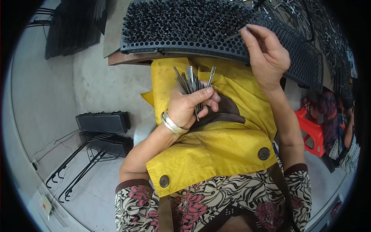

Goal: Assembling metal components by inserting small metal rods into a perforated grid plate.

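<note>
My left hand [182,107] is closed around a bundle of thin metal rods [188,82] above my lap, their ends sticking up past my thumb. One or two rods stand apart from the rest near the fingertips. Ahead lies a long black perforated rack [299,58], with many short dark pins [177,23] standing upright in its holes on the left and middle. Over its right part, my right hand [270,58] pinches one slim metal rod [233,36] between thumb and forefinger. That rod points left and down toward the holes; whether its tip touches the rack I cannot tell.
Piles of metal rods [328,34] lie beyond the rack at right. A red plastic stool [311,131] and a seated person [336,123] are on the right. Black racks [102,121] and hooked metal frames [79,166] stand at left. A yellow apron [216,143] covers my lap.
</note>
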### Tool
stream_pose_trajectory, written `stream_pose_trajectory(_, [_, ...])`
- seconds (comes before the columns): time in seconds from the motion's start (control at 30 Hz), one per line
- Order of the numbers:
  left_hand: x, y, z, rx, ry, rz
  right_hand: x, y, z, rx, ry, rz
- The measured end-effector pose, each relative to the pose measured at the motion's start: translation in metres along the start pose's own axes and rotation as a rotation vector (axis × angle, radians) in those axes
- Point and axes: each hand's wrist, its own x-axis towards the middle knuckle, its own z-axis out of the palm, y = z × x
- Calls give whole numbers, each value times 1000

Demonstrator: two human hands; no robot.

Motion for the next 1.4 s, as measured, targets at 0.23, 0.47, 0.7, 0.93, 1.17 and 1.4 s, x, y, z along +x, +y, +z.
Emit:
stream_pose_trajectory(0.23, [1, 2, 2, 40, 20, -16, 7, 22, 12, -218, -124, -569])
stream_pose_trajectory(0.47, [-1, 3, 0, 29, -2, -3, -17, -25, 2, -52, -419, 47])
stream_pose_trajectory(0.7, [-1, 1, 4, 42, 4, 38, -43, -32, 3, 420, -440, 630])
stream_pose_trajectory(0.93, [-1, -1, -1, 32, 53, 50, -29, -20, -5, 294, -103, 438])
stream_pose_trajectory(1.17, [1, -1, 1, 7, 25, 27, 0, 8, -9, -25, 92, -28])
stream_pose_trajectory(1.4, [0, 0, 1, 2, 39, 19, 7, 20, -1, -345, -49, -470])
